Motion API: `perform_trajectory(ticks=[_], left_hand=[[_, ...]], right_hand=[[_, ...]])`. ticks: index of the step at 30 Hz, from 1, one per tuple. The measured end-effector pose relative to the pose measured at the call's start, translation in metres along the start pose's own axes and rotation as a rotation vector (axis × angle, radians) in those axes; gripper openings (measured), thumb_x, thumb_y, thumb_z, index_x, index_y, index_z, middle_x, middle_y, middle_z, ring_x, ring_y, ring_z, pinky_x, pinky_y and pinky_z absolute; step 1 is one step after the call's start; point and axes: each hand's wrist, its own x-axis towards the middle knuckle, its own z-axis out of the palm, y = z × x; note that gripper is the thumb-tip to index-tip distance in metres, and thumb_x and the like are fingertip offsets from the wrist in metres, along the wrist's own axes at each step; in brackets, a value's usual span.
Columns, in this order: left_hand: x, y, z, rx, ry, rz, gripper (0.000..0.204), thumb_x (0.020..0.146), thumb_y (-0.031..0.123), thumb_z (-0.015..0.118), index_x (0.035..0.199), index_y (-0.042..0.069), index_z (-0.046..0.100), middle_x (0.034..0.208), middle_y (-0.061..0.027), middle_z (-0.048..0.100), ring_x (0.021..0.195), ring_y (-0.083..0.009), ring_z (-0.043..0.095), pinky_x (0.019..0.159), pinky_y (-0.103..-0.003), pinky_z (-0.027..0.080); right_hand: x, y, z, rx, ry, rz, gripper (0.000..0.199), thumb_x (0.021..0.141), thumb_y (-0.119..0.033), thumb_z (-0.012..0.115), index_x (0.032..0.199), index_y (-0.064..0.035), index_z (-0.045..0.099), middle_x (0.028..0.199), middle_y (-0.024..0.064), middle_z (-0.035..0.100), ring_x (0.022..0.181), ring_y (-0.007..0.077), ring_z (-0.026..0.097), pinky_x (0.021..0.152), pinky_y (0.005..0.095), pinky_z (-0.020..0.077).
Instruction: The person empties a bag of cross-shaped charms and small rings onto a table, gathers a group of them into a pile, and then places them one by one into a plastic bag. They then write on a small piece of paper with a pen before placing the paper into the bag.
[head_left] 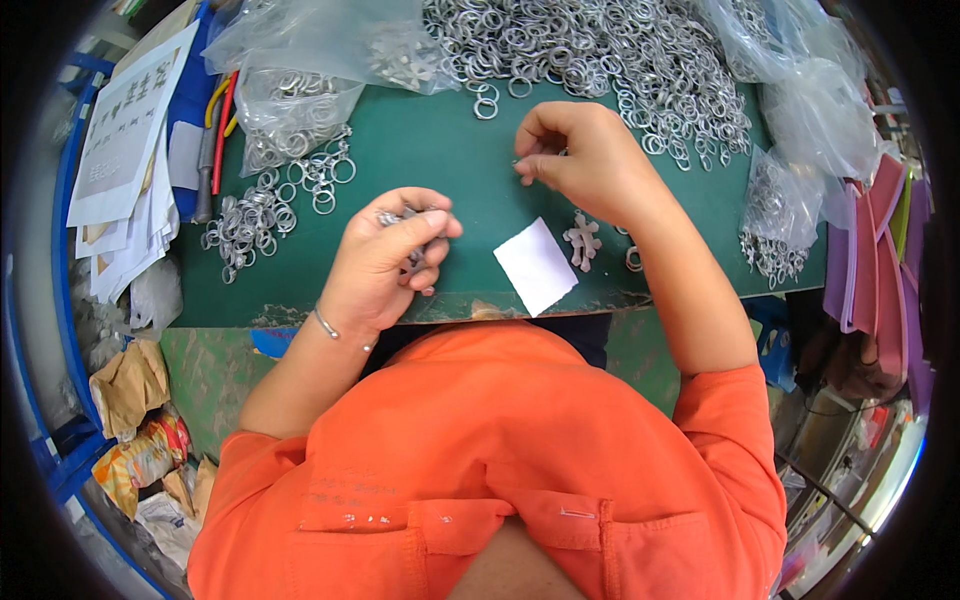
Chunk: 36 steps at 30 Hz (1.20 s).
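Observation:
My left hand [375,255] is curled above the table's front edge, its fingers closed round several small silver metal pieces [413,262] that stick out between thumb and fingers. Farther right and higher, my right hand [590,150] hovers over the green tabletop with thumb and fingertips pinched together. A tiny bit of something greyish shows at that pinch, too small to name. Between my forearms lie a blank white paper square [536,267] and a silver cross-shaped metal piece [581,241]. Partly beside my right forearm is a metal ring [633,259].
A large heap of silver rings [600,60] spreads across the back. At left are a smaller ring pile [250,222], a plastic bag of rings [290,110], hand tools [212,150] and paper sheets [130,130]. Another small bag [780,205] and purple and red strips [880,250] sit right.

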Motion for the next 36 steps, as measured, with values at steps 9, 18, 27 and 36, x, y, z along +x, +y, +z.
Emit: perform_trajectory(ticks=[9, 18, 27, 36], left_hand=[[-0.001, -0.003, 0.012, 0.169, -0.017, -0.017, 0.013, 0.091, 0.012, 0.062, 0.097, 0.002, 0.057, 0.085, -0.01, 0.064, 0.059, -0.0073, 0.051, 0.042, -0.019, 0.035], [-0.004, -0.003, 0.009, 0.104, -0.058, -0.031, 0.017, 0.092, 0.013, 0.058, 0.1, -0.002, 0.059, 0.085, -0.0129, 0.065, 0.058, -0.0087, 0.053, 0.04, -0.019, 0.036], [-0.006, 0.0, 0.009, 0.121, -0.064, -0.044, 0.017, 0.089, 0.008, 0.061, 0.101, -0.004, 0.059, 0.086, -0.0129, 0.065, 0.057, -0.0085, 0.051, 0.041, -0.019, 0.035], [-0.008, 0.001, 0.011, 0.127, -0.066, -0.065, 0.019, 0.084, 0.001, 0.063, 0.102, -0.004, 0.059, 0.087, -0.0119, 0.065, 0.058, -0.0079, 0.05, 0.042, -0.02, 0.035]], right_hand=[[-0.024, -0.001, 0.039, 0.875, 0.008, 0.089, 0.011, 0.083, -0.001, 0.068, 0.091, 0.0003, 0.061, 0.082, 0.0036, 0.064, 0.072, 0.0074, 0.061, 0.06, 0.0207, 0.0479], [-0.027, -0.001, 0.042, 0.848, 0.002, 0.067, 0.015, 0.083, -0.006, 0.07, 0.094, 0.0026, 0.065, 0.082, 0.0047, 0.067, 0.07, 0.0071, 0.061, 0.057, 0.0204, 0.05], [-0.029, 0.002, 0.041, 0.871, 0.037, 0.112, 0.013, 0.082, -0.004, 0.071, 0.091, 0.0028, 0.065, 0.08, 0.0054, 0.066, 0.067, 0.0076, 0.061, 0.055, 0.0207, 0.0499], [-0.032, -0.001, 0.041, 0.844, 0.079, 0.092, 0.012, 0.081, -0.005, 0.071, 0.088, 0.0026, 0.064, 0.077, 0.0053, 0.066, 0.064, 0.0074, 0.06, 0.054, 0.0208, 0.0507]])
